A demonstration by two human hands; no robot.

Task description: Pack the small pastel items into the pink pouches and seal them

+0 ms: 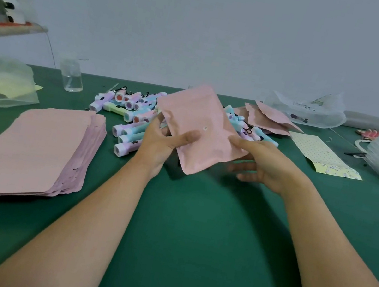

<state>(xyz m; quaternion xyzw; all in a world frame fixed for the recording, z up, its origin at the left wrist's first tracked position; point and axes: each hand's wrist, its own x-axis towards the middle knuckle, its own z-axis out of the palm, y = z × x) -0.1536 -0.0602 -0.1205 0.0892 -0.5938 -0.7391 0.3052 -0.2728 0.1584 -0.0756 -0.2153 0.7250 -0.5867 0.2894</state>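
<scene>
1. While a thick stack of flat pouches (26, 145) waits on the counter (193, 232), plenty is left to pack.
2. Left grip (158, 143) and right grip (263, 164) both clasp one pink pouch (201, 125), raised above the pastel items (133, 113) — seal unclear.
3. Beyond, the far pouches (268, 119) look finished.

A plain pale grey wall (205, 19) rises behind the green-topped table (193, 232), with a shelf (8, 29) at far left.
</scene>
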